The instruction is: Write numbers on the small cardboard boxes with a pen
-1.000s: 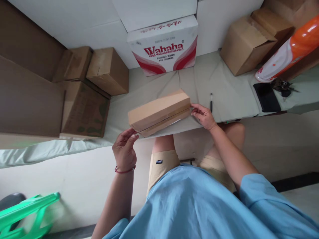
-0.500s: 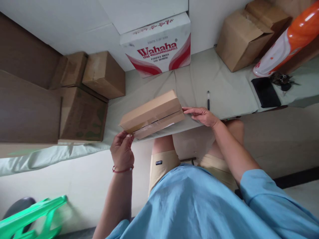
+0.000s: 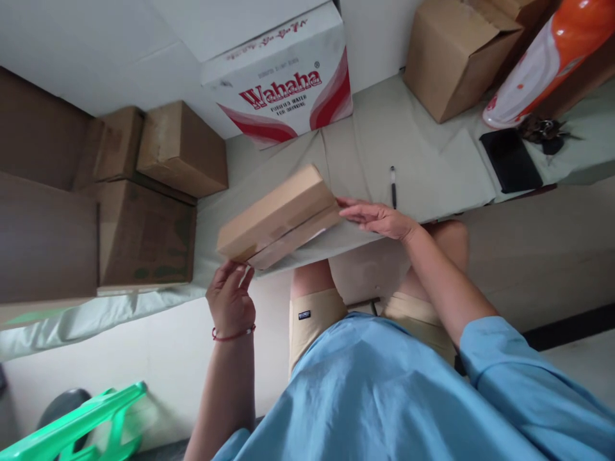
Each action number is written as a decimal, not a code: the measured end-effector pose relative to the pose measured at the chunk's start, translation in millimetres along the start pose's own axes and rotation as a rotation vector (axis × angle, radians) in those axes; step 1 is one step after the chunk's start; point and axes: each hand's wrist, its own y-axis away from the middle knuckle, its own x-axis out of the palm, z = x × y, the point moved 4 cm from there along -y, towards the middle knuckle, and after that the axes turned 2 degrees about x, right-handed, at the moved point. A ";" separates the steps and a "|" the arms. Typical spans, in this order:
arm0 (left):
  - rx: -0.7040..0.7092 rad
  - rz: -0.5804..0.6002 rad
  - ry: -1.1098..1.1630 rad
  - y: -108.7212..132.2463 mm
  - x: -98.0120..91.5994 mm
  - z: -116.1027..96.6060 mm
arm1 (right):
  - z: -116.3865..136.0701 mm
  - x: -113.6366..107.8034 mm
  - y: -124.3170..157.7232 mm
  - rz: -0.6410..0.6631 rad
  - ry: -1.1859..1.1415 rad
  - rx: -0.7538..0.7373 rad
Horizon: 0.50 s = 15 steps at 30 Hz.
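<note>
A long, flat brown cardboard box (image 3: 278,214) is tilted above the cloth-covered table, its taped side facing me. My left hand (image 3: 232,294), with a red bracelet at the wrist, pinches the box's near left corner between thumb and fingers. At the opposite end, my right hand (image 3: 377,218) touches the box with its fingertips, the fingers stretched out. A black and clear pen (image 3: 393,187) lies on the cloth just beyond my right hand.
A white and red Wahaha carton (image 3: 288,83) stands at the back. Brown boxes (image 3: 147,234) are stacked on the left; another box (image 3: 454,61) stands back right, near an orange bottle (image 3: 542,70), black phone (image 3: 511,160) and keys (image 3: 548,131). A green stool (image 3: 81,429) is lower left.
The view has shifted a little. The box has moved slightly left with its right end tipped, and my right hand has come further onto that end.
</note>
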 end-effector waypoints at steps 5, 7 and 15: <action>0.176 0.133 0.031 30.9 17.3 -28.5 | -8.9 -6.8 -2.9 -0.194 -0.074 0.009; 0.320 0.234 0.020 47.6 25.5 -45.9 | -13.7 -11.5 -3.2 -0.301 -0.140 -0.019; 0.977 0.637 -0.472 117.0 69.0 -87.5 | -20.1 -23.3 -1.9 -0.494 -0.332 -0.025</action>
